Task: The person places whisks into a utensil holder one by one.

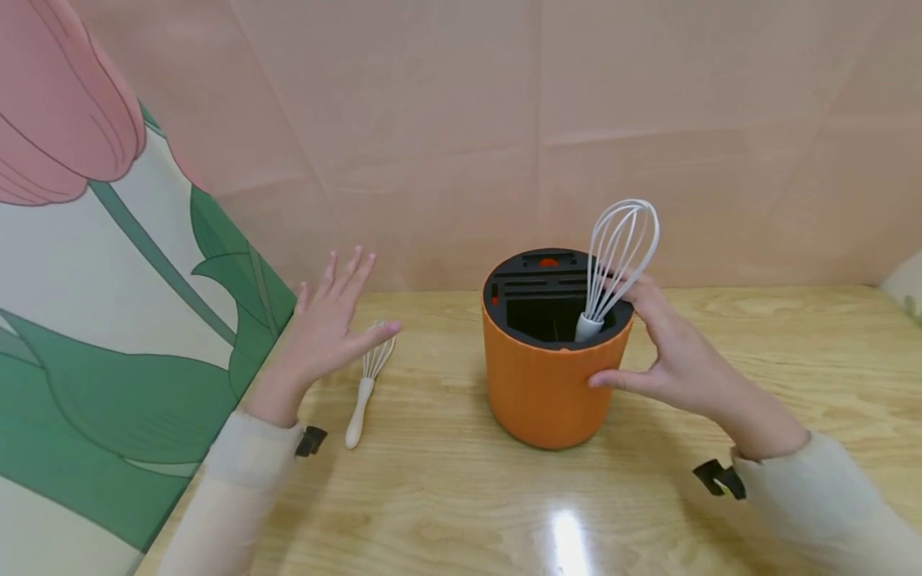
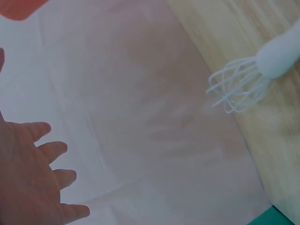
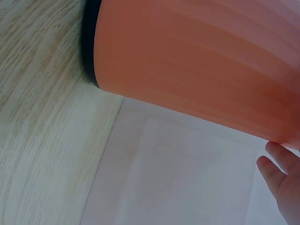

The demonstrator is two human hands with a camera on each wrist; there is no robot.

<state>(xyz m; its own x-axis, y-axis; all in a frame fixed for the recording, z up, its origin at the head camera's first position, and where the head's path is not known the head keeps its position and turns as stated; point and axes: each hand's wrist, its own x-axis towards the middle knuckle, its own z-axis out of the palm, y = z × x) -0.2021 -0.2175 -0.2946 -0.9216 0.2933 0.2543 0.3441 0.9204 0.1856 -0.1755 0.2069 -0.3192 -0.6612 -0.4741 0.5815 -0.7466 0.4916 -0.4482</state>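
An orange utensil holder (image 1: pixel 555 400) with a black slotted top stands upright on the table. A large whisk (image 1: pixel 625 248) with a white wire head stands in its open compartment, leaning right, its lower handle hidden inside. My right hand (image 1: pixel 677 352) holds the holder's right side, thumb on the front wall and fingers round the back near the rim, partly behind the whisk. To the left, my left hand (image 1: pixel 327 324) is raised with fingers spread and holds nothing. Beside and partly behind its thumb lies a small whisk (image 1: pixel 360 404) with a pale handle.
The wood-grain table (image 1: pixel 432 496) meets a pinkish backdrop (image 1: pixel 432 160) behind the holder. A panel with a tulip print (image 1: pixel 130 384) runs along the left side. Black wrist pieces (image 1: pixel 720 480) stick out from the sleeves.
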